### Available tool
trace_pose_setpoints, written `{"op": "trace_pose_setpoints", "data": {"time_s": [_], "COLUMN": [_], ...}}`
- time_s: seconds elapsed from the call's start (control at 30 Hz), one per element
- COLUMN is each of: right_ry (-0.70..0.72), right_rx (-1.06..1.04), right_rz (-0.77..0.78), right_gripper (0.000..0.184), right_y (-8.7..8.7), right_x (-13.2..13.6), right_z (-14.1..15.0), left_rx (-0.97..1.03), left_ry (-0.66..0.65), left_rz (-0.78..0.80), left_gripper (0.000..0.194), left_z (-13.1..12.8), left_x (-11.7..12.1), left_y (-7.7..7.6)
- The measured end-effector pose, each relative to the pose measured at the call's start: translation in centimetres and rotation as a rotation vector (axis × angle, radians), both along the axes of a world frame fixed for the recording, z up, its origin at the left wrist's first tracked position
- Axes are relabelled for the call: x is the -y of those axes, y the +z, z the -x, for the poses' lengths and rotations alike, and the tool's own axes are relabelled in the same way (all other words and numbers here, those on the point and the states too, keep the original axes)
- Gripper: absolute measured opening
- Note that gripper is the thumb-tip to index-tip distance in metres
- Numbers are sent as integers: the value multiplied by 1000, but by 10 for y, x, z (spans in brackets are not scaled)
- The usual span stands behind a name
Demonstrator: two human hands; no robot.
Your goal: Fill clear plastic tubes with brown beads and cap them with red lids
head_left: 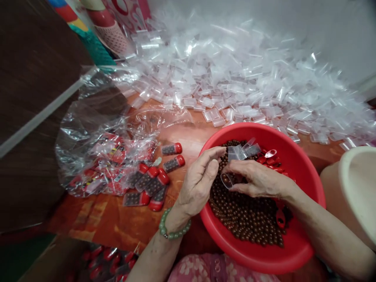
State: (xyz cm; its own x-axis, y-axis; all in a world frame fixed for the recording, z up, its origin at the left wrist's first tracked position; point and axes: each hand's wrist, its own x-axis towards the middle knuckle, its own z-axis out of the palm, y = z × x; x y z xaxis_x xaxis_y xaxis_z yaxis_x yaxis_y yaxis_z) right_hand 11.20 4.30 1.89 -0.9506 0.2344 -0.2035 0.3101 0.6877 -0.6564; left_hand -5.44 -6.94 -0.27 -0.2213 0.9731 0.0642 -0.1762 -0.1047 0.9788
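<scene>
My right hand (255, 178) grips a small clear plastic tube (226, 180) over a red basin (311, 184); a few brown beads show inside its mouth. At the basin's left rim, my left hand (202, 182) is held up with fingers stretched out, close to the tube and holding nothing visible. Brown round beads (249, 221) fill much of the basin. More clear tubes (243, 150) lie on the beads, beside red plastic caps (274, 160) along the right side. One red cap (280, 218) rests lower down.
A big heap of clear tubes (211, 78) covers the table's back. Left of the basin lie several filled tubes with red caps (155, 182) and a clear bag of red packets (111, 164). A pale bucket (361, 188) stands at right. More red-capped tubes (108, 260) sit below the table edge.
</scene>
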Motion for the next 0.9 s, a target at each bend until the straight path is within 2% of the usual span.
{"op": "trace_pose_setpoints", "data": {"time_s": [0.17,0.3,0.6,0.9], "right_ry": [125,180,160,53], "right_rx": [329,403,395,333], "right_rz": [-247,-352,-350,-283], "right_gripper": [20,26,33,24], "right_y": [-7,-12,-21,-25], "right_x": [13,20,22,26], "right_z": [7,14,18,23], "left_rx": [18,23,45,55], "left_ry": [-10,-19,-23,-9], "left_rz": [-4,-5,-21,-30], "left_gripper": [33,32,30,29], "left_z": [0,1,0,-1], "left_x": [-1,-2,-2,-3], "left_y": [2,3,5,7]}}
